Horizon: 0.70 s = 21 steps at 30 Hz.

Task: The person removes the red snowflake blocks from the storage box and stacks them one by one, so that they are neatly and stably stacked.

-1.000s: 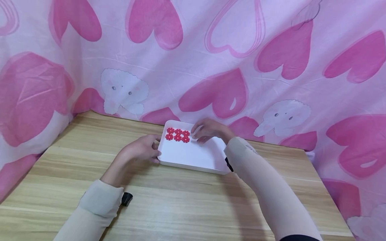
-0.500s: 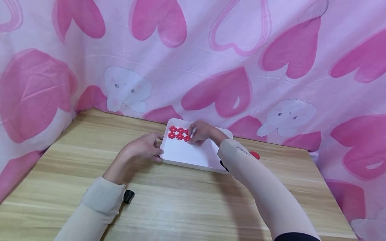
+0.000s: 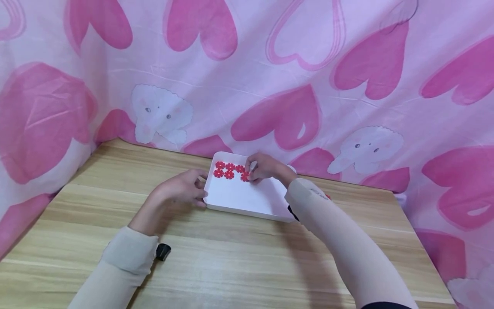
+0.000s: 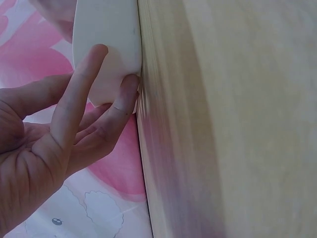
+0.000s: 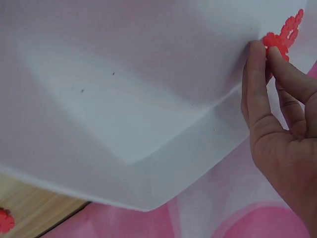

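Head view first: here's the white tray (image 3: 247,199) on the wooden table (image 3: 208,266), its long axis running left to right and slanting toward the person at the right end. Left hand (image 3: 181,186) at the left end, thumb and fingers bent round the near corner. Right hand (image 3: 262,166) reaches in over the far side, pinching a red flower piece (image 3: 245,176). And here's the key relation: that piece sits just left of the right hand, right of two red pieces (image 3: 229,175) in the near row, with a gap between. The right hand is plainly nearer; the left is well apart from it. Three more line the far row (image 3: 230,166); whether the pinched one touches them, I can't tell.

Left wrist: fingertips against the tray's outer wall, no red pieces showing.

Right wrist: thumb and finger close on the piece, with another red disc (image 5: 6,220) out on the table, beyond the rim.
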Motion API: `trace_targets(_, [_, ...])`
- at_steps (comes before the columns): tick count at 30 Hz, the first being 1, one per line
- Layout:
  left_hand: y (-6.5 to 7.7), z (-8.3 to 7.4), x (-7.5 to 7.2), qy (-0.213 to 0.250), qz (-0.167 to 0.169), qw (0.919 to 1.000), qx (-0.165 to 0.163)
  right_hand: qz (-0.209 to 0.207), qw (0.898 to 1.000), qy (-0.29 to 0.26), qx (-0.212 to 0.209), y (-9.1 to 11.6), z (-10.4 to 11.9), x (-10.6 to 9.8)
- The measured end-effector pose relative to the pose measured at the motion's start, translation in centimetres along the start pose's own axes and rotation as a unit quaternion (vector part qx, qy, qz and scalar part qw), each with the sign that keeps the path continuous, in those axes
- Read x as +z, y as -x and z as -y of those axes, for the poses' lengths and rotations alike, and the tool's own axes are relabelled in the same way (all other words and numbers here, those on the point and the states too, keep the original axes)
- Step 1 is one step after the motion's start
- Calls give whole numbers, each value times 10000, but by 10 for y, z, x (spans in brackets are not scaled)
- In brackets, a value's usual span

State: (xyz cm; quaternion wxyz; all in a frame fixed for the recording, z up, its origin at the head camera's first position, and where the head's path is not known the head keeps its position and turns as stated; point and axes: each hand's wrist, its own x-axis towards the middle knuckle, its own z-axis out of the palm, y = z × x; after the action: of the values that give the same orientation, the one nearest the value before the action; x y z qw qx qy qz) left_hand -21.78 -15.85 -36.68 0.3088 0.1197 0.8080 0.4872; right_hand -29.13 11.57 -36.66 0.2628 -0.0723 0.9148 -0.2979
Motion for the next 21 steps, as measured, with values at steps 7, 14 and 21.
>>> trace_targets(7, [-1, 1, -1, 19, 49, 10000, 10, -106, 9995, -301, -78, 14, -12, -19])
trace_targets(14, [-1, 1, -1, 12, 54, 10000, 10, -186, 9972, -709, -135, 29, -32, -41])
trace_targets(21, [-1, 2, -1, -58, 87, 9999, 17, -287, 9967, -754, -8, 50, -52, -62])
